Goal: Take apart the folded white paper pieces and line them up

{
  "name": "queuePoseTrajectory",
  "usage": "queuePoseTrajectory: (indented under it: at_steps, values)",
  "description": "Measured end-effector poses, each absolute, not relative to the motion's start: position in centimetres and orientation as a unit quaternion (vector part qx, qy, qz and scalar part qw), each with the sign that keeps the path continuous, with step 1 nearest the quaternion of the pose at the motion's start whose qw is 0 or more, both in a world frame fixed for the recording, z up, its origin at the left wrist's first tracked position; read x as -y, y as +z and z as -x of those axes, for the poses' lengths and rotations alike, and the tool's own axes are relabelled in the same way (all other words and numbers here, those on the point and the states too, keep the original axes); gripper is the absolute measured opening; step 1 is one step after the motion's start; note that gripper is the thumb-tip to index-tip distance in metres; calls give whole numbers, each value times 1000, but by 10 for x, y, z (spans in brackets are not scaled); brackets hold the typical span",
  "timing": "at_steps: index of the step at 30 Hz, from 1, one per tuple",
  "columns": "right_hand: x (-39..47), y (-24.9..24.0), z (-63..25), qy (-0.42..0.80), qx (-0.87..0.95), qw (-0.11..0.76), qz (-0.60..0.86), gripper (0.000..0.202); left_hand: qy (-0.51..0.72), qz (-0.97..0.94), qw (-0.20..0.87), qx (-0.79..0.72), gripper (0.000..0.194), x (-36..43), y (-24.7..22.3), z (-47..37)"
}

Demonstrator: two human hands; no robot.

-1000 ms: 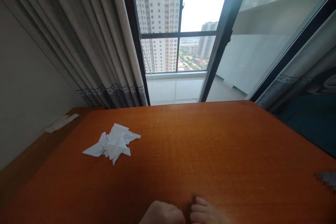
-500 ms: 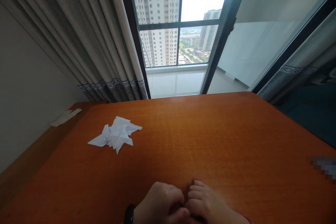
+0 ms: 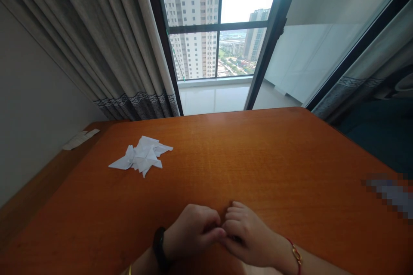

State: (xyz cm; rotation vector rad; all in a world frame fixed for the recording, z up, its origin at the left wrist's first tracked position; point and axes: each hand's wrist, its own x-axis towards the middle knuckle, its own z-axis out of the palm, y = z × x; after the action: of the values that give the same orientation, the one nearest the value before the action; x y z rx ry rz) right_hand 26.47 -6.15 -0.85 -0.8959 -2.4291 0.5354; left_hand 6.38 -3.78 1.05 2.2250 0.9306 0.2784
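Note:
My left hand [image 3: 195,230], with a black band at the wrist, is curled just above the near part of the orange-brown table [image 3: 206,159]. Close against it is my right hand [image 3: 248,234], its fingers bent inward and a red cord bracelet [image 3: 296,254] on the wrist. The fingertips of both hands meet at the middle; anything pinched between them is too small or hidden to make out. Farther off to the left lies a crumpled, folded white paper [image 3: 144,156], touched by neither hand.
A blurred, pixelated object [image 3: 392,193] lies at the right edge of the table. Whitish strips [image 3: 80,139] rest on the ledge at the far left. Beyond the table are grey curtains [image 3: 129,51] and a dark-framed window [image 3: 217,28].
Both hands appear higher in the view, and more of the wrists and the bracelet shows. The paper and the table edge have shifted slightly upward as the camera view tilted.

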Motion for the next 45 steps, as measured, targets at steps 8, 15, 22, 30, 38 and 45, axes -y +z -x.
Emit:
queuePoseTrajectory:
  at_steps: [8,15,22,30,38,45]
  values:
    - [59,-5,-268,212,891,234,327,25,123,-860,342,-357,27,39,10,-67]
    - [61,-2,-270,236,887,221,331,21,133,-869,313,-360,27,41,11,-67]
    - [60,2,-269,232,886,222,335,21,146,-860,340,-352,21,43,10,-69]
    - [58,18,-274,221,888,228,332,12,211,-653,22,-727,53,-75,46,61]
    - [59,18,-274,265,874,215,347,12,63,-649,109,-750,64,-99,8,85]
    - [43,29,-270,303,821,239,421,33,74,-862,225,-449,73,-41,-3,-21]
